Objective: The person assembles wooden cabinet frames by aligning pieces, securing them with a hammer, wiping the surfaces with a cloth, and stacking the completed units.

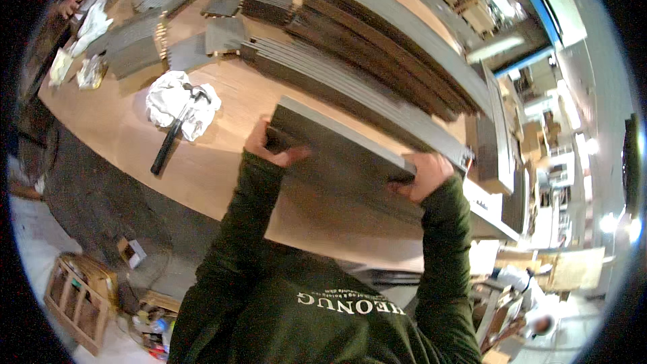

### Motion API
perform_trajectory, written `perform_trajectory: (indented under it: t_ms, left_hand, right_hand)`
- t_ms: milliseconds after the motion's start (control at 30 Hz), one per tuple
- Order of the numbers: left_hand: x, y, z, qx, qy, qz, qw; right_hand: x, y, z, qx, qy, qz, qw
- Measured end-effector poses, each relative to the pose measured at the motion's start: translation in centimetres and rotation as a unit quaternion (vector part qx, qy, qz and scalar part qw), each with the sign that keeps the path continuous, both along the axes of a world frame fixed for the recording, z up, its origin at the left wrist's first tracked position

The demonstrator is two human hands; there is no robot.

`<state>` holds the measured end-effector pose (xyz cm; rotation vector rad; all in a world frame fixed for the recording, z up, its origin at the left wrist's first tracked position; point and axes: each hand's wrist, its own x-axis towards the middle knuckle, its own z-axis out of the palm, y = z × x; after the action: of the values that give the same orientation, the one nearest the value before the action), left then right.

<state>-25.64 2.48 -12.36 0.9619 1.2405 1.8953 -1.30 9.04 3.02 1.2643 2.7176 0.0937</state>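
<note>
A flat, dark grey board, perhaps a drawer side or panel, is held on edge over the table in front of my chest. My left hand is closed on its left end, with the thumb across the near face. At the other end my right hand grips the board, fingers over the upper edge. Beyond it lies a row of long grey slats packed side by side. To the left, a black-handled hammer rests with its head on a crumpled white cloth.
Long dark boards are stacked at the far right of the wooden table. Shorter grey pieces with pegged ends lie at the far left, near another person's hand. A wooden crate stands on the floor at lower left.
</note>
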Motion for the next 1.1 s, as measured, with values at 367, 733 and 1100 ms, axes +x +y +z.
perform_trajectory:
  t_ms: [367, 733, 1100]
  left_hand:
    - [-2.1, 3.1, 15.4, 0.123, 0.717, -0.071, 0.682]
    - [1.8, 6.7, 14.6, -0.282, 0.782, -0.314, 0.459]
    - [0.7, 2.3, 13.1, 0.191, 0.680, -0.032, 0.707]
  right_hand:
    - [-1.5, 0.6, 1.1, -0.091, -0.057, -0.042, 0.993]
    - [-0.7, 1.1, 0.3, -0.081, -0.029, -0.029, 0.996]
    - [-0.1, -0.6, 0.6, -0.029, 0.048, -0.017, 0.998]
